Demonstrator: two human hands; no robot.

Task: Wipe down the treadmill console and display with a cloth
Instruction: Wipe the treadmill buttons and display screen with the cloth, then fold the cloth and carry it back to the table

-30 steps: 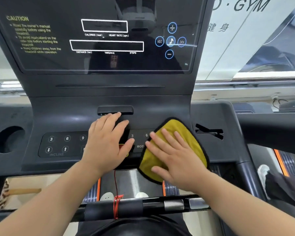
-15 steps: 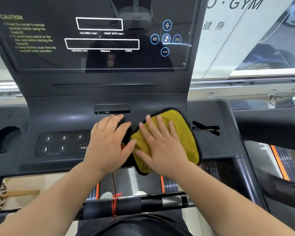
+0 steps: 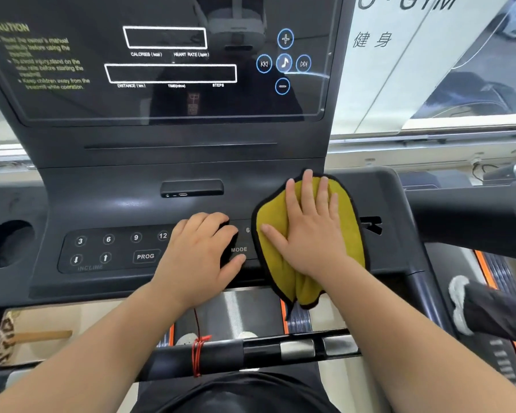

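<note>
A yellow cloth (image 3: 349, 234) with a black edge lies on the right part of the dark treadmill console (image 3: 125, 201). My right hand (image 3: 310, 231) presses flat on it, fingers spread and pointing up. My left hand (image 3: 200, 254) rests palm down on the middle of the button panel (image 3: 113, 248), covering the centre knob, fingers slightly curled. The black display (image 3: 167, 70) stands above, dark, with white boxes and blue music buttons. The cloth's lower end hangs over the console's front edge.
A round cup holder (image 3: 6, 242) sits at the console's left. A black handlebar (image 3: 471, 216) runs off to the right. A front bar (image 3: 251, 350) with a red cord (image 3: 197, 347) crosses below. Another person's shoe (image 3: 459, 305) is on the neighbouring treadmill.
My right hand has slid the cloth to the right and up the console. The left hand stayed on the middle of the panel.
</note>
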